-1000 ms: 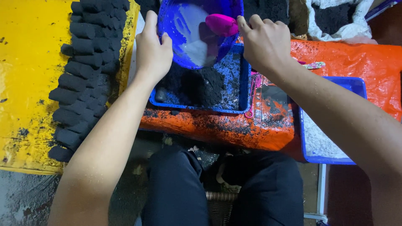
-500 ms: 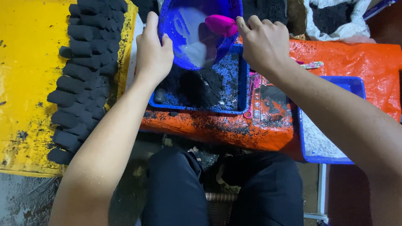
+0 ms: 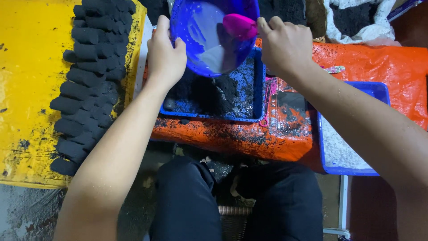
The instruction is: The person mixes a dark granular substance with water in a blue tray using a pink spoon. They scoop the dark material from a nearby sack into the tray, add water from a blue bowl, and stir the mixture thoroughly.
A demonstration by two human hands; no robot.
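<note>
A round blue bowl (image 3: 209, 40) is held tilted over a blue tray (image 3: 214, 96), its open side turned toward the camera. The left hand (image 3: 165, 56) grips the bowl's left rim, thumb on the edge and fingers curled behind it. The right hand (image 3: 285, 44) is closed at the bowl's right rim, beside a pink object (image 3: 240, 26) that sits inside the bowl near its upper right edge — whether the fingers pinch that object or only the rim is hard to tell from this angle. So the bowl hangs between the two hands, touching both, directly above the tray.

The tray holds a heap of black powder (image 3: 209, 93) and rests on an orange sheet (image 3: 365, 67) that covers the worktop. A second blue tray (image 3: 352, 129), holding white material, sits to the right, partly hidden under the right forearm — two trays and one bowl in all.

On the left lies a yellow board (image 3: 26, 80) carrying a stack of black briquettes (image 3: 87, 76), too many and too overlapped to count surely. At top right stands one white sack (image 3: 356, 22) with more black powder in it.
</note>
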